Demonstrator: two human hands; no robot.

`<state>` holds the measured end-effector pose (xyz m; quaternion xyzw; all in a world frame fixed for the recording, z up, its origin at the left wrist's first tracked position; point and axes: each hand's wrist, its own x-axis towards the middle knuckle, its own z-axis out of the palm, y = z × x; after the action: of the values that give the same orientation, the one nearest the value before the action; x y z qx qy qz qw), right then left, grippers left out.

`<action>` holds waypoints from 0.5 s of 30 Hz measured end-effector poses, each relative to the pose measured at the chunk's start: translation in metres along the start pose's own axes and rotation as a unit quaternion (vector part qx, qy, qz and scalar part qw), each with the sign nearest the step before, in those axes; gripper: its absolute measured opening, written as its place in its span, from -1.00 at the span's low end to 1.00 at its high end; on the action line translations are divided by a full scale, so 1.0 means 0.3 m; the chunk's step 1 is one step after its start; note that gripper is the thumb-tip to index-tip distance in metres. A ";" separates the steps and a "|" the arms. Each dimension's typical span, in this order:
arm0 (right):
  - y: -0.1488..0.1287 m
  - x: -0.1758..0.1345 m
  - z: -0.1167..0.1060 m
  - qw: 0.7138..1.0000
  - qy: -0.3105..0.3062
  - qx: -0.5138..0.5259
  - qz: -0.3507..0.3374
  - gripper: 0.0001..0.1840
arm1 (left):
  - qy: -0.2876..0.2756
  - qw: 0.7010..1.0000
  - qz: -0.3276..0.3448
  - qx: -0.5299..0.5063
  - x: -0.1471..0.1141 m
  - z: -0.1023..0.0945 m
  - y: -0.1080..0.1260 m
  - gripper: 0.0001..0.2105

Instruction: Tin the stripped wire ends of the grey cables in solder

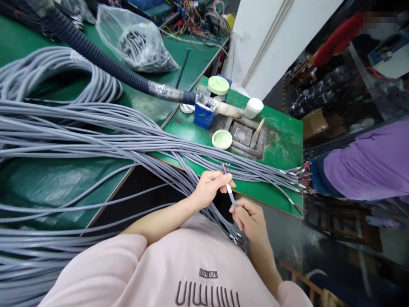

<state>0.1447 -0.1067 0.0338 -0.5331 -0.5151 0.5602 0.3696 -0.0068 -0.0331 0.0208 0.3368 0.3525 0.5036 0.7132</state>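
Between my two hands is the end of a grey cable [231, 197], with a white band near its tip and several thin coloured wires fanning out above. My left hand [211, 186] pinches it just below those wires. Lower down, my right hand [249, 216] grips the grey jacket. A thick bundle of grey cables [159, 140] runs across the table from the left, its stripped ends [302, 177] lying at the right edge. More cable ends [238, 239] hang in front of my body, below my hands.
A solder pot [242, 133] is set in the green table [284, 132], beside a pale green dish [222, 139] and a white cup [253, 108]. A ribbed hose [128, 74] reaches over to a blue box [203, 115]. At right sits a person in purple [367, 160].
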 end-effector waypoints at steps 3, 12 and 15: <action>-0.002 -0.001 -0.002 1.000 0.004 -0.014 0.002 -0.75 | -0.011 1.000 0.006 0.000 -0.001 -0.007 -0.010 -0.62; 0.009 -0.012 -0.007 0.999 0.015 -0.027 -0.011 -0.77 | -0.045 0.997 0.050 0.046 -0.016 -0.012 0.002 -0.63; 0.007 -0.014 -0.007 0.999 0.019 -0.026 -0.012 -0.77 | -0.053 0.995 0.062 0.061 -0.021 -0.010 0.011 -0.63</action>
<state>0.1477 -0.1109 0.0328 -0.5470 -0.5284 0.5320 0.3722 -0.0126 -0.0379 0.0231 0.4271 0.3225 0.5061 0.6763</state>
